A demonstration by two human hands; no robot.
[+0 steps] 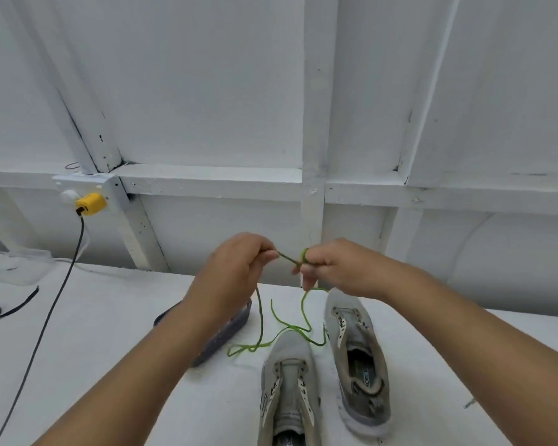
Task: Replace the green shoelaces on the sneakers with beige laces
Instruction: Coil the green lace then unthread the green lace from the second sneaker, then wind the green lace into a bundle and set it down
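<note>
Two grey sneakers stand unlaced on the white table, the left sneaker (289, 384) nearer me and the right sneaker (356, 355) beside it. A green shoelace (261, 326) hangs from both hands and trails across the table and over the left sneaker's toe. My left hand (236, 268) pinches one part of the lace. My right hand (332, 265) holds the lace wound round a finger. Both hands are raised above the table, close together. No beige lace is in view.
A grey-purple tray (229, 329) lies left of the sneakers, partly hidden by my left forearm. A black cable (50, 313) runs from a yellow plug (91, 204) on the wall across the left of the table. Dark items (0, 310) lie at the far left edge.
</note>
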